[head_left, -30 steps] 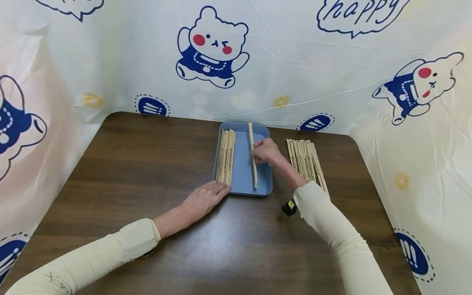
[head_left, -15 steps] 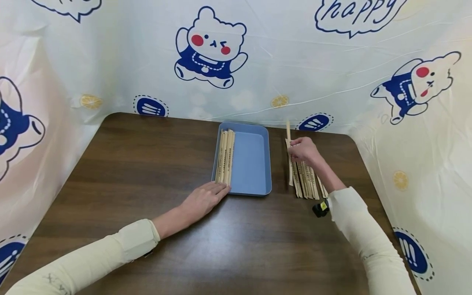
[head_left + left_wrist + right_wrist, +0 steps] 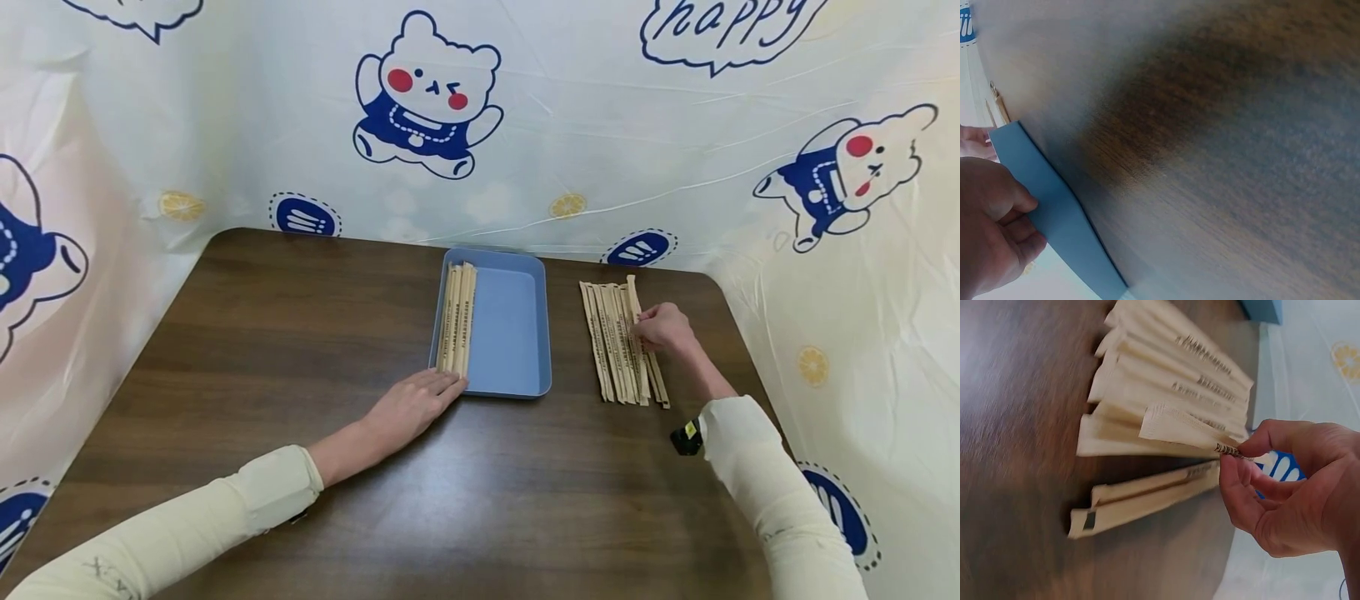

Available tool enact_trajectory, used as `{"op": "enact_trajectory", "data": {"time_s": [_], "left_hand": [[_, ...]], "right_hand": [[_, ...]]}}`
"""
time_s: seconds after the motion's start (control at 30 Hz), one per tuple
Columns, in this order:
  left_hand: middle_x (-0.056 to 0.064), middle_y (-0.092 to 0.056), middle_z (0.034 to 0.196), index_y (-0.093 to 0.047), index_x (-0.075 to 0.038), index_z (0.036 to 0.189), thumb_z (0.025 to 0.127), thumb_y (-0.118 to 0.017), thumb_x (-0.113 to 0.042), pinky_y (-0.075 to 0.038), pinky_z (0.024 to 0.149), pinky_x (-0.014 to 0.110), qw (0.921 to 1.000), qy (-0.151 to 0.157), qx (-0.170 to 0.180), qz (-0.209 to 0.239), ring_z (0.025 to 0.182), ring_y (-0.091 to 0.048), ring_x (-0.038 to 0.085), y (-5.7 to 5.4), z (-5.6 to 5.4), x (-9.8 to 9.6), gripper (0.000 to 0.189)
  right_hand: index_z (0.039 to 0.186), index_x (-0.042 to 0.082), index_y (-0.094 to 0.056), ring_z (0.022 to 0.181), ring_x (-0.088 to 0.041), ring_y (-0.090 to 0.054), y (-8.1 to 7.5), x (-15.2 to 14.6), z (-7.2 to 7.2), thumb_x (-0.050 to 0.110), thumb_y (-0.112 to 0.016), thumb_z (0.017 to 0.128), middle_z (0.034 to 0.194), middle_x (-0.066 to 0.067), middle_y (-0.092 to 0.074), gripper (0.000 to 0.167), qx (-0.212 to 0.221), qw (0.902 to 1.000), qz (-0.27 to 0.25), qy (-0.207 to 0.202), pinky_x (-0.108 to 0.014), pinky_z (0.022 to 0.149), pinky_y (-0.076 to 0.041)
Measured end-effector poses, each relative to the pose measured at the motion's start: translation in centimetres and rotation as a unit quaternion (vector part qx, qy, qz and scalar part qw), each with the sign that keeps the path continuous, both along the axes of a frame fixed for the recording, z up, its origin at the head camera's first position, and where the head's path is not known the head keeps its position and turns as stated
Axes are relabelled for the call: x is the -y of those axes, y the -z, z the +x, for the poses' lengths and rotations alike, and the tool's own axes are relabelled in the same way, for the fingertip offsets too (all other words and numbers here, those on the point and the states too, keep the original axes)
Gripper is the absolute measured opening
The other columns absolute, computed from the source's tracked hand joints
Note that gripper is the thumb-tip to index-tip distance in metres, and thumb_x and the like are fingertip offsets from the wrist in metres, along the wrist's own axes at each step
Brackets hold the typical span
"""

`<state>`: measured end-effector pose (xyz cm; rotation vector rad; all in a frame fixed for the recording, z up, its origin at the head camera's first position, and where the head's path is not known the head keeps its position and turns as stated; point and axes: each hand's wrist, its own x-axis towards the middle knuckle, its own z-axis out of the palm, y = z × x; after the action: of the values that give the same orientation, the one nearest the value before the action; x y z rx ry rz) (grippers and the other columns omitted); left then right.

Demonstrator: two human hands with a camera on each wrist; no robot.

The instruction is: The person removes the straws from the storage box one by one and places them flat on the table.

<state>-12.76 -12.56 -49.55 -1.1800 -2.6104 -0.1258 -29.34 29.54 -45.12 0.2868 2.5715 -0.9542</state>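
My right hand (image 3: 664, 327) pinches a paper-wrapped straw (image 3: 1179, 428) between thumb and fingertips, its near end raised over the other straws. Under and beside it, a row of wrapped straws (image 3: 611, 342) lies side by side on the table, with printed lettering on the wrappers. In the right wrist view, two straws (image 3: 1147, 494) lie a little apart from that row. My left hand (image 3: 411, 408) holds the near left corner of a blue tray (image 3: 513, 333), thumb and fingers at its wall (image 3: 1054, 194) in the left wrist view. Several wrapped straws (image 3: 456, 321) lie along the tray's left side.
The dark wooden table (image 3: 300, 333) is bordered at the back and sides by a pale printed sheet (image 3: 562, 100). A small black device (image 3: 686, 437) sits at the right wrist.
My right hand has moved right with a straw, from over the tray to the row's left end, then to its right part. My left hand has stayed at the tray corner.
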Motion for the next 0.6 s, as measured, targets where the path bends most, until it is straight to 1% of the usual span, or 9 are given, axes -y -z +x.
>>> {"op": "enact_trajectory", "data": {"time_s": [0.07, 0.1, 0.17, 0.23, 0.33, 0.4, 0.43, 0.53, 0.6], "left_hand": [[0.017, -0.065, 0.126, -0.061, 0.002, 0.133, 0.088, -0.073, 0.004, -0.049, 0.103, 0.041, 1.0, 0.001, 0.0, 0.002, 0.116, -0.063, 0.028, 0.1, 0.0, 0.0, 0.047], [0.017, -0.065, 0.126, -0.061, 0.002, 0.133, 0.088, -0.073, 0.004, -0.049, 0.103, 0.041, 1.0, 0.001, 0.0, 0.003, 0.116, -0.063, 0.028, 0.1, -0.1, 0.0, 0.046], [0.017, -0.065, 0.126, -0.061, 0.002, 0.133, 0.088, -0.072, 0.004, -0.049, 0.103, 0.041, 1.0, 0.001, 0.001, 0.005, 0.116, -0.063, 0.028, 0.2, -0.1, 0.0, 0.046], [0.017, -0.065, 0.126, -0.061, 0.002, 0.133, 0.088, -0.072, 0.004, -0.049, 0.103, 0.041, 1.0, 0.001, 0.003, 0.006, 0.116, -0.063, 0.028, 0.2, -0.1, 0.0, 0.046], [0.016, -0.065, 0.126, -0.061, 0.002, 0.133, 0.088, -0.072, 0.004, -0.049, 0.103, 0.041, 1.0, 0.0, 0.004, 0.006, 0.116, -0.063, 0.028, 0.2, -0.1, 0.0, 0.046], [0.016, -0.065, 0.126, -0.062, 0.002, 0.133, 0.088, -0.072, 0.004, -0.049, 0.102, 0.041, 0.9999, 0.001, 0.005, 0.009, 0.116, -0.063, 0.028, 0.1, -0.1, 0.0, 0.046], [0.016, -0.066, 0.126, -0.062, 0.002, 0.133, 0.088, -0.072, 0.004, -0.049, 0.102, 0.041, 0.9999, 0.001, 0.005, 0.01, 0.116, -0.063, 0.028, 0.1, -0.1, 0.0, 0.046], [0.016, -0.066, 0.126, -0.062, 0.002, 0.132, 0.088, -0.072, 0.004, -0.049, 0.102, 0.041, 0.9999, 0.0, 0.006, 0.011, 0.115, -0.063, 0.028, 0.0, -0.2, 0.0, 0.045], [0.016, -0.066, 0.126, -0.062, 0.002, 0.132, 0.088, -0.072, 0.004, -0.049, 0.102, 0.041, 0.9999, 0.001, 0.008, 0.01, 0.115, -0.063, 0.028, 0.0, -0.2, 0.0, 0.045]], "right_hand": [[0.114, -0.008, -0.06, 0.061, -0.014, -0.062, 0.3, -0.6, 0.0, 0.008, -0.061, 0.089, 0.081, -0.01, -0.064, 0.029, -0.001, 1.0, 0.002, 0.002, -0.031, 0.063, -0.058], [0.116, -0.009, -0.06, 0.064, -0.015, -0.063, 0.5, -0.8, -0.1, 0.009, -0.061, 0.09, 0.088, -0.013, -0.064, 0.032, -0.001, 1.0, 0.0, 0.003, -0.031, 0.065, -0.059], [0.114, -0.009, -0.061, 0.066, -0.015, -0.064, 0.8, -1.3, -0.2, 0.009, -0.06, 0.089, 0.1, -0.018, -0.061, 0.03, -0.002, 1.0, 0.001, 0.004, -0.031, 0.065, -0.061], [0.105, -0.007, -0.063, 0.068, -0.016, -0.065, 0.9, -1.7, -0.1, 0.008, -0.061, 0.087, 0.106, -0.02, -0.059, 0.023, -0.008, 0.9999, 0.007, 0.004, -0.032, 0.066, -0.061], [0.089, 0.0, -0.062, 0.067, -0.016, -0.064, 1.1, -2.3, -0.1, 0.006, -0.062, 0.083, 0.101, -0.017, -0.059, 0.008, -0.01, 0.9998, 0.014, 0.005, -0.033, 0.065, -0.062], [0.085, 0.001, -0.062, 0.066, -0.017, -0.064, 1.2, -2.5, -0.1, 0.005, -0.063, 0.082, 0.095, -0.014, -0.061, 0.005, -0.009, 0.9998, 0.017, 0.005, -0.034, 0.065, -0.062], [0.085, 0.0, -0.062, 0.065, -0.017, -0.064, 1.3, -2.7, -0.1, 0.006, -0.064, 0.083, 0.091, -0.013, -0.062, 0.006, -0.008, 0.9998, 0.019, 0.005, -0.034, 0.064, -0.062], [0.09, -0.002, -0.063, 0.065, -0.016, -0.064, 1.6, -3.0, -0.1, 0.007, -0.066, 0.084, 0.081, -0.009, -0.062, 0.012, 0.0, 0.9997, 0.024, 0.003, -0.033, 0.062, -0.061], [0.093, -0.003, -0.064, 0.064, -0.016, -0.063, 1.8, -3.1, -0.2, 0.008, -0.068, 0.085, 0.076, -0.008, -0.062, 0.014, 0.002, 0.9997, 0.023, 0.011, -0.032, 0.061, -0.061]]}}
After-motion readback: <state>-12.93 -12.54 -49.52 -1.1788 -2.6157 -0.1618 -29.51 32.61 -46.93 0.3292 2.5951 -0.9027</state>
